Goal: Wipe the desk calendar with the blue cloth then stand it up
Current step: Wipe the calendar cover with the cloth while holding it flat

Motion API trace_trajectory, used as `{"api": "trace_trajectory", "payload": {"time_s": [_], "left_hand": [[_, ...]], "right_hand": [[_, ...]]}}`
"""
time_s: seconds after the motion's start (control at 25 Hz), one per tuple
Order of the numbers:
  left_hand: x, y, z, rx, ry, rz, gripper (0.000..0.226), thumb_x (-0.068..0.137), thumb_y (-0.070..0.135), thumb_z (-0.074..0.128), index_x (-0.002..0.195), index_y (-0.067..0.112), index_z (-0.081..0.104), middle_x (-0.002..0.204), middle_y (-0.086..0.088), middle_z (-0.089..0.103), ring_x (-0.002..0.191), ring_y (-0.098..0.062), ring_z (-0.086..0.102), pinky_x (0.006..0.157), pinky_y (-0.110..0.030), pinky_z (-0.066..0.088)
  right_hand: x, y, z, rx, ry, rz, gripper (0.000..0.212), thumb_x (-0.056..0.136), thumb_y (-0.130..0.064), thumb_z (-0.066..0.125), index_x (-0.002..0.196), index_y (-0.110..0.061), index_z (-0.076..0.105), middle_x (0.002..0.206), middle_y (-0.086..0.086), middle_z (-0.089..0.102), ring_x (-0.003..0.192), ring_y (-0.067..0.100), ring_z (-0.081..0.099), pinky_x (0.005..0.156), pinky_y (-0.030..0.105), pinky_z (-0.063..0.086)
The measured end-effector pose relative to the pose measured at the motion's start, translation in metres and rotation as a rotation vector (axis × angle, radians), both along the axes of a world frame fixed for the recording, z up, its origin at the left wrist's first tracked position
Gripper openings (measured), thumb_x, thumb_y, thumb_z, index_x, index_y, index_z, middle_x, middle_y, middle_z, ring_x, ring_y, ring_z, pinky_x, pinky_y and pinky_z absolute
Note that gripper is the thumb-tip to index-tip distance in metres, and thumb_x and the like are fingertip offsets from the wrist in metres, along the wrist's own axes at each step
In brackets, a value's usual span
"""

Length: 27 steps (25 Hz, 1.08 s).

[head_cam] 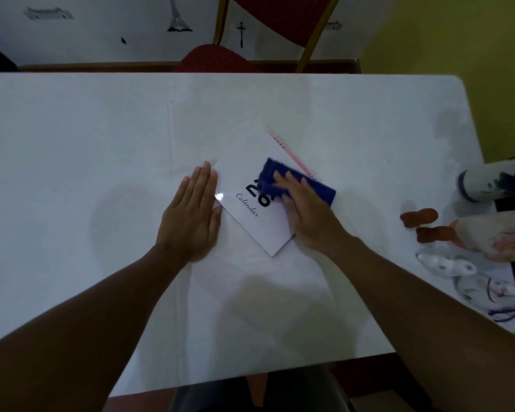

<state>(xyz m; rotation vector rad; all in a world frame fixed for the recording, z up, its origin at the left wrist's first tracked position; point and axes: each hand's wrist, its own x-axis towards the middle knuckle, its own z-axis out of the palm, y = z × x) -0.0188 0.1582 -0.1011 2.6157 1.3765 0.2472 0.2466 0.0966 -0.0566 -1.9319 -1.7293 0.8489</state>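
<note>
A white desk calendar [252,162] lies flat on the white table [101,129], turned diagonally, with black digits and the word "Calendar" on its cover and a pink spiral binding along its upper right edge. My left hand [191,215] rests flat with fingers together, pressing on the calendar's left corner. My right hand [304,209] presses a folded blue cloth [318,187] onto the calendar's right half, covering part of the digits. The calendar's lower right edge is hidden under my right hand.
At the table's right edge sit several patterned white items: a cylinder [494,182], brown-tipped objects [419,217] and small figures [446,264]. A red chair [217,59] stands beyond the far edge. A yellow-green wall is at the right.
</note>
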Motion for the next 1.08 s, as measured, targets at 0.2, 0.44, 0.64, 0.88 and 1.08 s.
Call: {"api": "trace_trajectory", "payload": {"time_s": [0.2,0.44,0.64,0.88,1.08], "left_hand": [[0.000,0.000,0.000,-0.023,0.015,-0.004,0.065,0.109,0.033,0.027,0.166,0.004,0.012,0.175,-0.016,0.012,0.165,-0.025,0.009,0.134,-0.043,0.017],[0.000,-0.001,0.004,-0.054,0.028,0.003,0.066,0.110,0.036,0.023,0.166,0.005,0.011,0.176,-0.014,0.009,0.165,-0.025,0.007,0.134,-0.044,0.016],[0.001,0.000,0.005,-0.034,0.021,0.004,0.065,0.109,0.033,0.027,0.165,0.002,0.014,0.175,-0.016,0.012,0.165,-0.025,0.010,0.133,-0.044,0.018],[0.002,-0.001,0.005,-0.042,0.034,0.000,0.066,0.109,0.032,0.029,0.166,0.003,0.013,0.176,-0.015,0.011,0.165,-0.025,0.008,0.133,-0.044,0.018],[0.001,0.000,0.003,-0.056,0.062,0.001,0.066,0.110,0.034,0.024,0.166,0.004,0.009,0.176,-0.015,0.006,0.165,-0.024,0.004,0.133,-0.044,0.016]], "right_hand": [[-0.044,-0.001,-0.008,0.001,0.016,0.020,0.046,0.110,-0.022,0.037,0.157,-0.023,0.035,0.165,-0.002,0.029,0.153,0.010,0.012,0.125,0.032,0.008],[-0.005,-0.051,-0.002,0.044,-0.011,0.466,0.036,0.106,-0.011,0.049,0.140,-0.016,0.056,0.156,-0.007,0.046,0.150,0.008,0.032,0.125,0.033,0.019],[0.003,0.015,-0.001,-0.018,-0.026,0.186,0.045,0.109,-0.019,0.038,0.154,-0.022,0.039,0.159,-0.012,0.035,0.147,-0.012,0.010,0.124,0.019,0.007],[-0.026,0.036,-0.004,0.028,-0.010,0.184,0.044,0.109,-0.011,0.040,0.152,-0.015,0.042,0.162,-0.001,0.035,0.154,0.014,0.020,0.126,0.026,0.004],[-0.018,-0.041,0.001,0.002,-0.029,0.445,0.044,0.108,-0.020,0.041,0.151,-0.018,0.045,0.161,-0.005,0.038,0.153,0.009,0.022,0.127,0.032,0.011]]}}
